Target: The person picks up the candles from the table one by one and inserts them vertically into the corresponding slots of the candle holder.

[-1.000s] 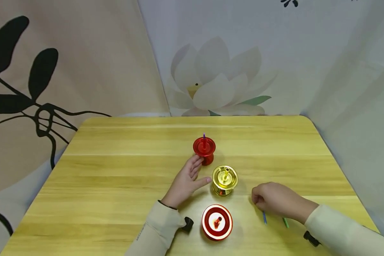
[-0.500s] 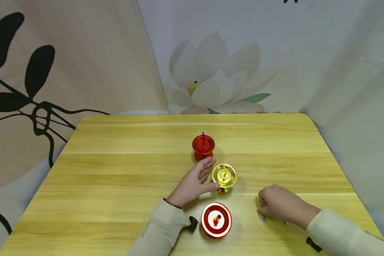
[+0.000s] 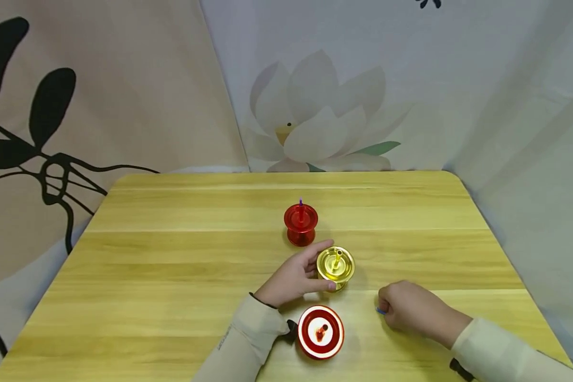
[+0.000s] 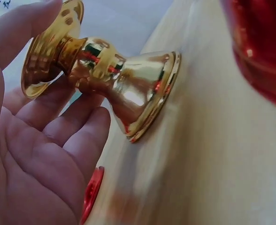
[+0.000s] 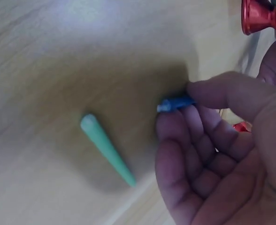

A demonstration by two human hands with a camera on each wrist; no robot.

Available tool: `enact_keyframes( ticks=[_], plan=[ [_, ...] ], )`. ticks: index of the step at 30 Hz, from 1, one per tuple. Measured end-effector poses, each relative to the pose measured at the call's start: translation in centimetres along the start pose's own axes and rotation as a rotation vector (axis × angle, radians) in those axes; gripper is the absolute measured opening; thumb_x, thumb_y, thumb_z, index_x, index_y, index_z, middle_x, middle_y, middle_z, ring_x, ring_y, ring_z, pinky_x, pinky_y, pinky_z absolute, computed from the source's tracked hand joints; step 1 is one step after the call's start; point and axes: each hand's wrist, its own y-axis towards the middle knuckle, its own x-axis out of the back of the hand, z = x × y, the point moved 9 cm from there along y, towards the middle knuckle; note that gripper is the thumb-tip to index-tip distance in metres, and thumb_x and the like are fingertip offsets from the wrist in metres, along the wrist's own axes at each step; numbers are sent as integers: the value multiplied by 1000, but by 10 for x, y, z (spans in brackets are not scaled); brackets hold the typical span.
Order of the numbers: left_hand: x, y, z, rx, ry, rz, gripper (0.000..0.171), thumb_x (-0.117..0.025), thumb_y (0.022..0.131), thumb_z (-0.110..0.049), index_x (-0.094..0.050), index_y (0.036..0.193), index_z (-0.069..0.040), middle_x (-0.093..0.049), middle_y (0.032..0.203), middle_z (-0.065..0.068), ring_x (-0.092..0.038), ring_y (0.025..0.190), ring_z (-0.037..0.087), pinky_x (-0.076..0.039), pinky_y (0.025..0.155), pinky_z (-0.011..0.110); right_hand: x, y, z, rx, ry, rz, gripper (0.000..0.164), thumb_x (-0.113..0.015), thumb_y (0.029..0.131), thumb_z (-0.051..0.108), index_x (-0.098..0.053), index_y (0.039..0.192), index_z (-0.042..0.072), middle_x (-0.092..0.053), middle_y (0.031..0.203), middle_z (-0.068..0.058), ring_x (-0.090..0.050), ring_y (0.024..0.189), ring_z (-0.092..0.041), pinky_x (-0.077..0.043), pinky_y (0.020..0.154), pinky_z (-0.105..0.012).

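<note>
A gold candle holder (image 3: 336, 265) stands on the table, its socket showing no candle. My left hand (image 3: 298, 276) grips it from the left; in the left wrist view the thumb lies over the upper dish and the fingers (image 4: 88, 133) curl behind the stem. To the right, my right hand (image 3: 417, 307) pinches a small blue candle (image 5: 175, 103) between thumb and fingers, just above the table. Part of the blue candle is hidden in the hand. A green candle (image 5: 108, 151) lies on the table beside that hand; the head view hides it under the hand.
Behind the gold holder stands a red candle holder (image 3: 301, 228) with a thin purple candle (image 3: 301, 202) in it. Another red holder (image 3: 320, 333) with a bright dish stands in front, close to my left wrist. The wooden table (image 3: 172, 254) meets a fabric backdrop (image 3: 344, 79).
My left hand has moved from beside the far red holder to the gold holder and taken hold of it. My right hand has picked up the blue candle from the table.
</note>
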Motion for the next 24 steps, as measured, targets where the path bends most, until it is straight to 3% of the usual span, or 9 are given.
enact_keyframes(
  ticks=[4, 8, 12, 18, 24],
  plan=[
    [-1, -1, 2, 10, -4, 13, 88, -84, 83, -10, -35, 156, -15, -56, 143, -1, -56, 127, 10, -46, 105, 27, -4, -1, 1, -4, 23, 24, 21, -72, 75, 7, -56, 71, 20, -47, 63, 12, -41, 56, -5, -37, 51, -24],
    [-5, 3, 0, -9, -23, 41, 86, -83, 84, -9, -36, 156, -13, -57, 141, -1, -56, 126, 10, -46, 105, 27, 7, 0, 1, -18, 81, -33, 13, -70, 78, 13, -58, 78, 19, -46, 63, 12, -41, 55, -3, -37, 50, -23],
    [-8, 8, -2, -24, -31, 73, 85, -82, 84, -9, -35, 155, -13, -58, 140, -1, -57, 125, 9, -47, 104, 27, 30, 5, 5, -11, 166, -161, 11, -66, 81, 12, -58, 83, 18, -49, 64, 12, -42, 54, -2, -38, 49, -22],
    [-3, 11, -5, -33, -27, 66, 85, -82, 84, -7, -35, 155, -12, -58, 139, 0, -57, 125, 10, -47, 103, 27, 70, 10, 15, 12, 282, -384, 13, -67, 86, 6, -60, 89, 16, -62, 74, 10, -59, 66, -3, -48, 54, -23],
    [-2, 6, -2, -9, -52, 57, 85, -82, 84, -6, -36, 155, -12, -59, 138, 0, -58, 123, 9, -47, 103, 26, 91, 12, 27, 75, 406, -477, 15, -69, 90, 3, -57, 92, 12, -69, 81, 4, -68, 72, -4, -54, 58, -25]
  ],
)
